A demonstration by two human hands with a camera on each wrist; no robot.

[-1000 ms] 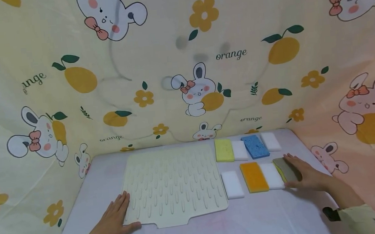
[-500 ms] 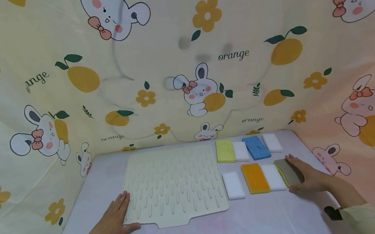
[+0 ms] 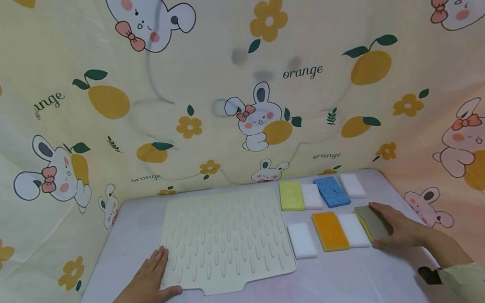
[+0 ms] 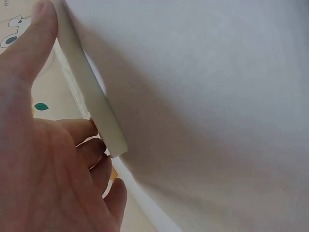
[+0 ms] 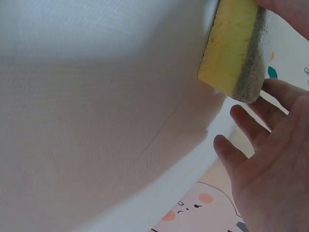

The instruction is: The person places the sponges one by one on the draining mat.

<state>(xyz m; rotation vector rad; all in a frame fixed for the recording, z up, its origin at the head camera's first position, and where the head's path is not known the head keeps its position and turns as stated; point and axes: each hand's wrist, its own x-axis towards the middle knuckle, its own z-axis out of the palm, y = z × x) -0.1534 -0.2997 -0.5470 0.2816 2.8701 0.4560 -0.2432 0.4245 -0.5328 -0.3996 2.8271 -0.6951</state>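
Your left hand (image 3: pixel 144 287) brackets the near left corner of a ribbed cream board (image 3: pixel 226 239) on a pale table (image 3: pixel 344 279), fingers lying along the left edge and thumb spread away against the near edge, while your right hand (image 3: pixel 398 229) pinches a grey-and-yellow sponge (image 3: pixel 374 224) between the thumb at its near end and the fingers at its far end. That sponge, grey face up, closes the right end of the near row, its left edge just beside a white pad (image 3: pixel 354 230) that adjoins an orange sponge (image 3: pixel 330 231); a narrow gap follows, then a second white pad (image 3: pixel 302 240) along the board's right edge, too close to tell whether they touch. Behind, a lime sponge (image 3: pixel 291 196), a third white pad (image 3: pixel 312 197), a blue sponge (image 3: pixel 331 192) and a fourth white pad (image 3: pixel 352 185) line the back, with a strip of tabletop parting the two rows. A broad band of table runs before you on the near side, and another flanks the board's left edge. Your right hand has tighter quarters, close to the table's right edge, where a patterned backdrop (image 3: pixel 424 155) rises.
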